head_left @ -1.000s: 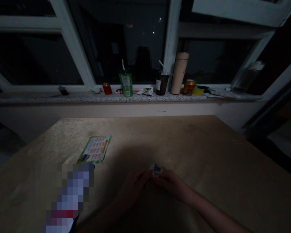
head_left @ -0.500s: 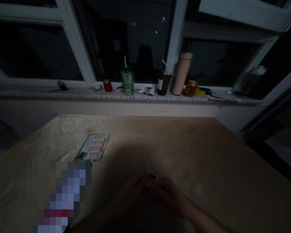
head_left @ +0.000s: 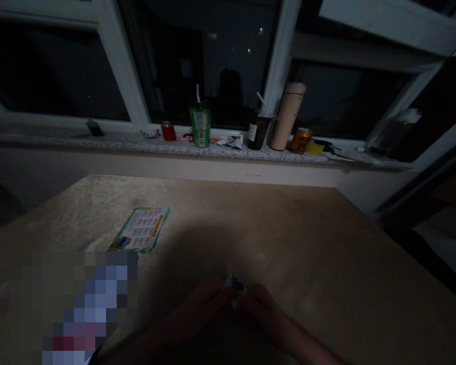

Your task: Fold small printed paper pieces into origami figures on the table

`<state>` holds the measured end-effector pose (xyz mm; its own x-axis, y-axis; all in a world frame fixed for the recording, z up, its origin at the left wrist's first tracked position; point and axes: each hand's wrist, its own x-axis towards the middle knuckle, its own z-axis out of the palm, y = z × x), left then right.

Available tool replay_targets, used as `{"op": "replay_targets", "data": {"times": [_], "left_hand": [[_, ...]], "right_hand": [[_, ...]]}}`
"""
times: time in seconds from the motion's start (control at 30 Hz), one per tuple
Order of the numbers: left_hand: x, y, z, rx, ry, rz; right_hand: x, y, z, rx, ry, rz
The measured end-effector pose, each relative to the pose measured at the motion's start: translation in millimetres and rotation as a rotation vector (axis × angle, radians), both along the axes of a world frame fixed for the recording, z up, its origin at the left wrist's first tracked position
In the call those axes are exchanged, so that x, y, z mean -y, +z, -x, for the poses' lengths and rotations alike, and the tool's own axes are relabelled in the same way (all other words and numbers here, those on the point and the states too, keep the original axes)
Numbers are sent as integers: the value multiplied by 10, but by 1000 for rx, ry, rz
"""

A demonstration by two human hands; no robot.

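Note:
Between both hands is a small packet (head_left: 236,285), pale with a dark blue patch; its exact kind is too dim to make out. My left hand (head_left: 210,300) pinches its left side, fingers closed. My right hand (head_left: 261,305) grips the right side in the same way. A small whitish bit shows below it, between the fingertips. Both hands hover low over the brown table (head_left: 311,243), in deep shadow. Farther left lies a green-edged printed card (head_left: 141,229) with rows of red print.
A blurred-out bluish shape (head_left: 95,304) covers the near left. Along the stone windowsill (head_left: 137,144) stand a red jar (head_left: 168,131), a green cup (head_left: 200,124) with a straw, a dark cup (head_left: 257,133), a tall pinkish flask (head_left: 289,116) and an orange can (head_left: 300,140).
My hands have come slightly nearer to me with the small packet. More of it shows now, along with the whitish bit below. The view has shifted a little.

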<state>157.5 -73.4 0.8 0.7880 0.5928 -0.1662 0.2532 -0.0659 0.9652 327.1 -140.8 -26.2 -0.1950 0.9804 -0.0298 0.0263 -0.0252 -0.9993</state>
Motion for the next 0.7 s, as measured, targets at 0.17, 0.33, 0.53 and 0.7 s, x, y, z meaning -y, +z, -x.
{"op": "replay_targets", "data": {"times": [0.17, 0.33, 0.53, 0.7], "left_hand": [[-17, 17, -8, 5, -43, -27], [-11, -38, -15, 47, -59, 39], [-4, 1, -19, 62, -126, 25], [-19, -54, 26, 35, -122, 102]], "right_hand": [[-4, -3, 30, 83, -147, -17], [4, 64, 49, 113, -126, -105], [-11, 44, 63, 115, -145, -123], [-3, 46, 92, 126, -120, -129]]}}
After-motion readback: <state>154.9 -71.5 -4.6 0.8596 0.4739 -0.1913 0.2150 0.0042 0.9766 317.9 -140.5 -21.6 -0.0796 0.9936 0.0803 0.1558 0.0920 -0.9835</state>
